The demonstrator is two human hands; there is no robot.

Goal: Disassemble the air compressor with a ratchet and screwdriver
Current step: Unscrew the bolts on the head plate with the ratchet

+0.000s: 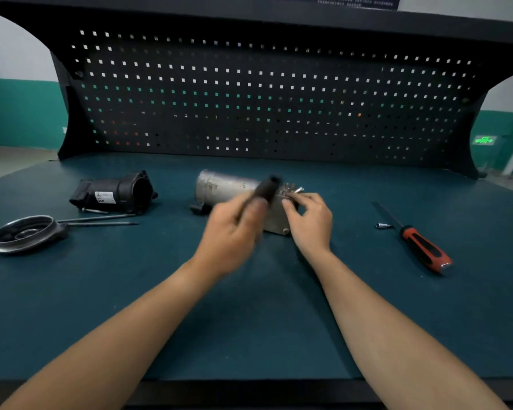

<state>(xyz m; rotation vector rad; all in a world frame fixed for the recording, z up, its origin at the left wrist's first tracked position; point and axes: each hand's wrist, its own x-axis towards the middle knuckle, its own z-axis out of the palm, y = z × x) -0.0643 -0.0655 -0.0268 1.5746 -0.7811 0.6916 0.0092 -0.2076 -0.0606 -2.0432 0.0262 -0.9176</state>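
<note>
Mid-frame on the bench (249, 335): air compressor (228, 186), metal, probably heavy, rigid, smooth on the cylinder. Left hand (234, 229) wrapped around blurred dark ratchet handle (267, 187); right hand (310, 220) pinching at the bolted end. Best gripped at the blocky end.

Both forearms are bare to the frame edge, hands (234, 229) ungloved, without rings.

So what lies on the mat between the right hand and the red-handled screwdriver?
Head view: mostly bare green mat. Between the right hand and the screwdriver, only a small silver socket bit lies, close beside the screwdriver's shaft.
</note>
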